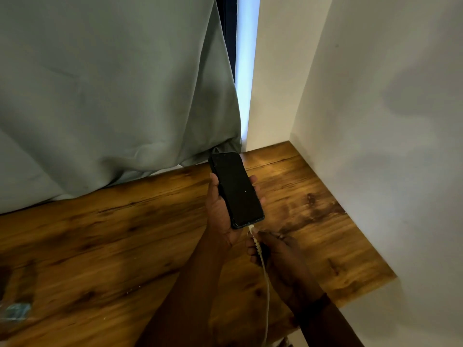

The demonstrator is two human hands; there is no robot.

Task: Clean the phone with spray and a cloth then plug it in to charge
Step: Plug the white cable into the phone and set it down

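Note:
A black phone (pixel 235 189) with a dark screen is held face up above the wooden table (pixel 100 234). My left hand (pixel 220 216) cups it from underneath, thumb on its left edge and fingertips on its right edge. A white charging cable (pixel 264 276) runs up from the bottom of the view, and its plug meets the phone's bottom edge. My right hand (pixel 273 249) pinches the cable just behind the plug. No spray or cloth can be made out clearly.
A grey-green curtain (pixel 112 83) hangs behind the table and drapes onto its back edge. White walls (pixel 375 121) close the corner on the right. A blurred bluish object (pixel 17 311) lies at the table's near left.

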